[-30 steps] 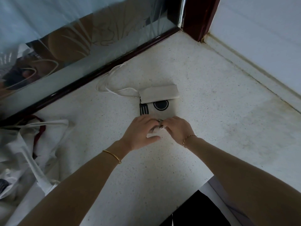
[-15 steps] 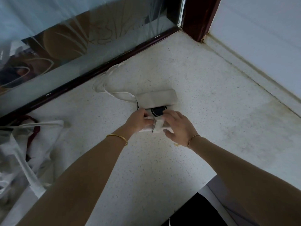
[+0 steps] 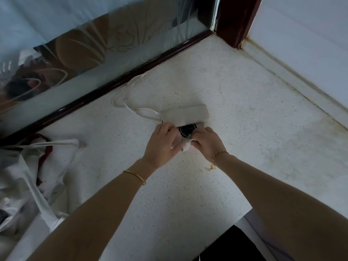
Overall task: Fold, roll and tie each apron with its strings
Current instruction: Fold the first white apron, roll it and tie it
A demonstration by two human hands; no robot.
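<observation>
The beige apron lay on the speckled counter as a narrow folded strip. Its near end was rolled up against a black round print. Its white strings trailed leftward in loose loops.

Beige folded cloth apron: roll advanced toward its far folded band. Black round print: whole before, now half covered. Left hand, right hand: shifted farther out, gripping the roll.

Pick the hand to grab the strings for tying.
Probably left. The strings trail from the left end of the apron, beside the left hand; the right hand grips the opposite end.
</observation>
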